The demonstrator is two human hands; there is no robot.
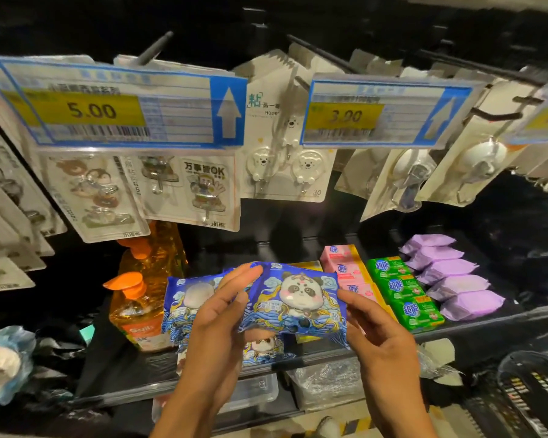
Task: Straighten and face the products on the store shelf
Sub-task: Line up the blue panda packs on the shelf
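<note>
A blue panda pack [298,298] is held up low in the middle of the frame, front facing out. A second blue pack [182,300] lies just left, a third pack [263,347] just below.

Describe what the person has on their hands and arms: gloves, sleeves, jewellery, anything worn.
Nothing worn shows. The left hand and right hand are bare, with no gloves and no rings visible. The left forearm and right forearm are also uncovered down to the frame's bottom edge: no sleeve cuff, watch or bracelet in view. Anything worn higher up the arms is out of frame.
</note>
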